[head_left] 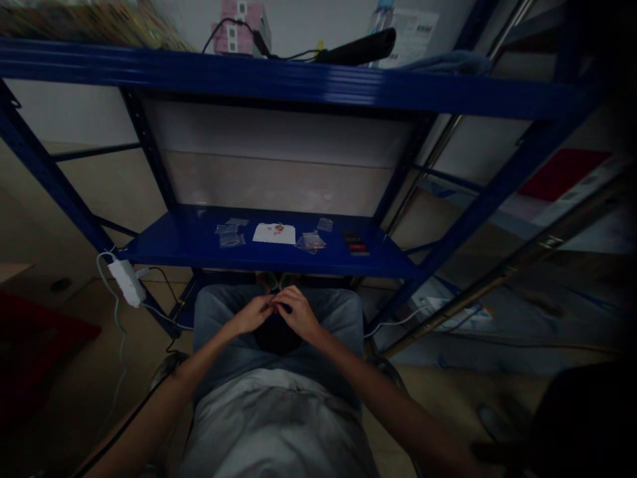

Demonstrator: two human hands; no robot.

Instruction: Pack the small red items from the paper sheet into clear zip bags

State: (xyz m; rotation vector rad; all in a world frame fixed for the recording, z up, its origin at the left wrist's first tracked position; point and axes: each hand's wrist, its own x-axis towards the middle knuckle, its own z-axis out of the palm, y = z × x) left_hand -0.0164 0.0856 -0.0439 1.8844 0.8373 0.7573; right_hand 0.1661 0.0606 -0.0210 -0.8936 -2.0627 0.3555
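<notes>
Both of my hands meet over my lap, just below the front edge of the blue shelf [199, 249]. My left hand [251, 314] and my right hand [297, 312] have their fingertips pinched together around something small that I cannot make out in the dim light. On the shelf above them lie a white card with red bits [274, 233], several small clear plastic bags [229, 234] to its left and others [312, 241] to its right, and a dark tray with red pieces [355, 242].
A blue metal rack frames the view, with an upper shelf [298, 79] holding pink boxes [241, 26], cables and a black object [358, 48]. A white power adapter [127, 281] hangs at the left leg. Cables and papers lie on the floor at right.
</notes>
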